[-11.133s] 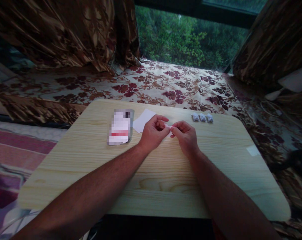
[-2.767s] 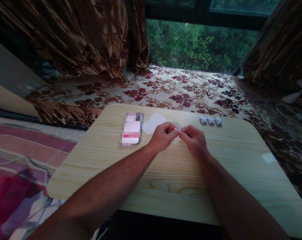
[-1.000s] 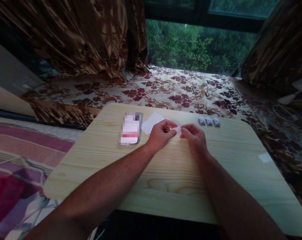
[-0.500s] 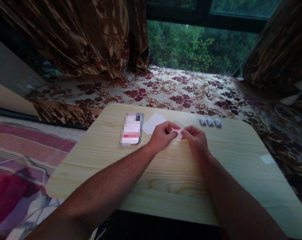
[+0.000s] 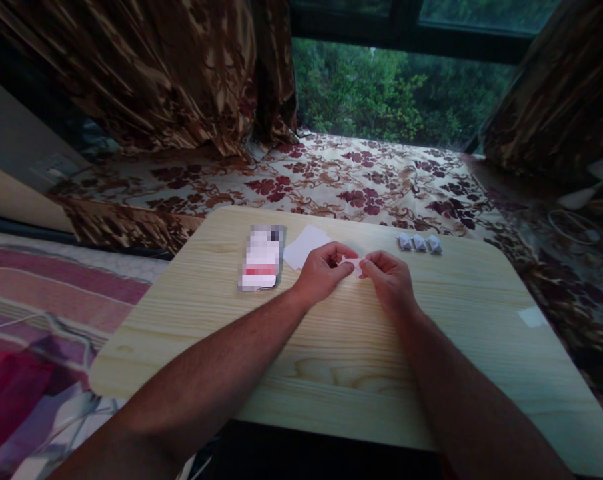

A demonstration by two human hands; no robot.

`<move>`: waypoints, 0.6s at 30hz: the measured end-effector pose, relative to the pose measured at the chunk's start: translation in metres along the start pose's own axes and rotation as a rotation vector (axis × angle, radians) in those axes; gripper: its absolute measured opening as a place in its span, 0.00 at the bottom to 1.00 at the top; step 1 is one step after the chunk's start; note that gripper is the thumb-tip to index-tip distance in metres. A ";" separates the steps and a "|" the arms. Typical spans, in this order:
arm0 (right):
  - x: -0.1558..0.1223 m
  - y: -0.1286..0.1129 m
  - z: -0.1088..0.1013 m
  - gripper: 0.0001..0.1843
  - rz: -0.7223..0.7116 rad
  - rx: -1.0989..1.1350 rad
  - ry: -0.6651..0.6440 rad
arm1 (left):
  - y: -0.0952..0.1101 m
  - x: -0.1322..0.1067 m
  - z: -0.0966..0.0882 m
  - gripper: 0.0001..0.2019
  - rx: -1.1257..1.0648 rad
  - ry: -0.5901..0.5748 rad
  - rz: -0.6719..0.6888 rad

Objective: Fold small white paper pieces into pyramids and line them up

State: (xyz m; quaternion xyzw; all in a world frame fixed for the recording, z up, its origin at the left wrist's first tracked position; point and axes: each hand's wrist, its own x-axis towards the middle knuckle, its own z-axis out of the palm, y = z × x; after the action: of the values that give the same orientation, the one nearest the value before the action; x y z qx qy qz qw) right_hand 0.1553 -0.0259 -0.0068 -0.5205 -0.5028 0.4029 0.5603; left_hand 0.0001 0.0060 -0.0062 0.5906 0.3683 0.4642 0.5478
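Over the middle of a light wooden table [image 5: 331, 347], my left hand [image 5: 321, 272] and my right hand [image 5: 390, 279] meet fingertip to fingertip. Both are closed in a pinch on one small folded piece of white paper [image 5: 354, 264], which shows only as a sliver between the fingers. A flat white paper square [image 5: 305, 245] lies just beyond my left hand. Three small folded paper shapes [image 5: 420, 243] sit in a row at the far right of the table.
A phone [image 5: 260, 259] lies face up left of the paper square. A small clear scrap [image 5: 531, 317] rests near the table's right edge. Flowered fabric [image 5: 341, 177], curtains and a window lie beyond; a striped cloth [image 5: 41, 300] is at the left.
Both hands have stayed together over the same spot, working the small paper with slight finger shifts. The paper square, phone and three folded shapes have not moved.
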 end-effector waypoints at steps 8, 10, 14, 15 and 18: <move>-0.001 -0.002 0.000 0.08 -0.002 0.007 0.004 | 0.002 -0.001 -0.002 0.11 -0.010 -0.004 -0.015; -0.001 -0.002 0.001 0.07 -0.004 0.007 0.004 | 0.002 -0.001 -0.003 0.11 -0.014 -0.010 -0.005; 0.000 -0.001 0.000 0.07 -0.002 -0.009 0.010 | 0.002 -0.001 -0.002 0.11 0.001 -0.025 -0.002; 0.000 -0.001 0.000 0.07 -0.005 -0.016 0.009 | 0.002 -0.001 -0.002 0.11 0.006 -0.027 -0.006; -0.001 -0.001 -0.001 0.07 -0.022 -0.018 0.008 | 0.001 -0.002 -0.001 0.11 0.028 -0.030 -0.009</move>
State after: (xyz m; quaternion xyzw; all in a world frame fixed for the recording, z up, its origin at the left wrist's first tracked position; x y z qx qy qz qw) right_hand 0.1558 -0.0269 -0.0056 -0.5215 -0.5099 0.3900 0.5621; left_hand -0.0018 0.0048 -0.0054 0.6035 0.3691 0.4475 0.5470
